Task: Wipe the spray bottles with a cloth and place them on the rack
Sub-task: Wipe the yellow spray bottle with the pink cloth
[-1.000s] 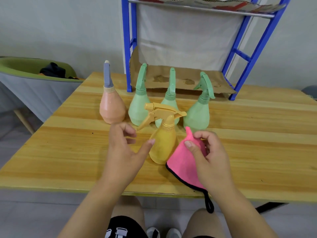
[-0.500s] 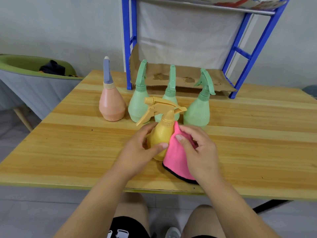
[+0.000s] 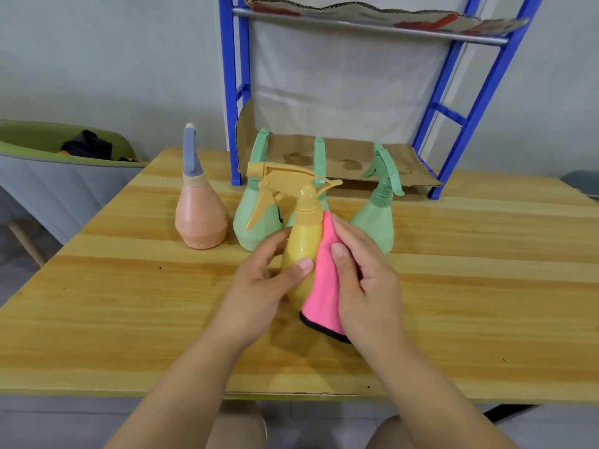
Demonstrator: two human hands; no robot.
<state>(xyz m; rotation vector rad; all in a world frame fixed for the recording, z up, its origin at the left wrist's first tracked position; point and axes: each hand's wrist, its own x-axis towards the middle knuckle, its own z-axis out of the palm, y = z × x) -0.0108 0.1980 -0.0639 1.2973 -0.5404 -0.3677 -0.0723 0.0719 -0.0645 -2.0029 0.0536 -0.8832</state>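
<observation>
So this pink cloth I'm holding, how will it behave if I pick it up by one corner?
Likely floppy: the pink cloth hangs in a limp fold from the right hand, draped against the yellow bottle. Probably light, since a pinch of the fingers holds it. Its soft-looking surface should grip rather than slip.

Wooden table [image 3: 129,303]: pale planks with visible grain, a few small dark specks on the surface, front edge trimmed in green. Brown cardboard sheet [image 3: 398,157] at the far side of the table, creased, bearing two darker stains [image 3: 350,164]. A second cardboard sheet [image 3: 372,14] overhead, edge wavy, with red print. Grey chair [image 3: 48,189] left of the table, green-rimmed, on a light wooden leg [image 3: 26,244]; a dark bundle [image 3: 86,145] lies in it, possibly clothing. Plain grey wall [image 3: 113,59] behind. Grey-blue object [image 3: 583,186] at the right edge, unidentifiable.
</observation>
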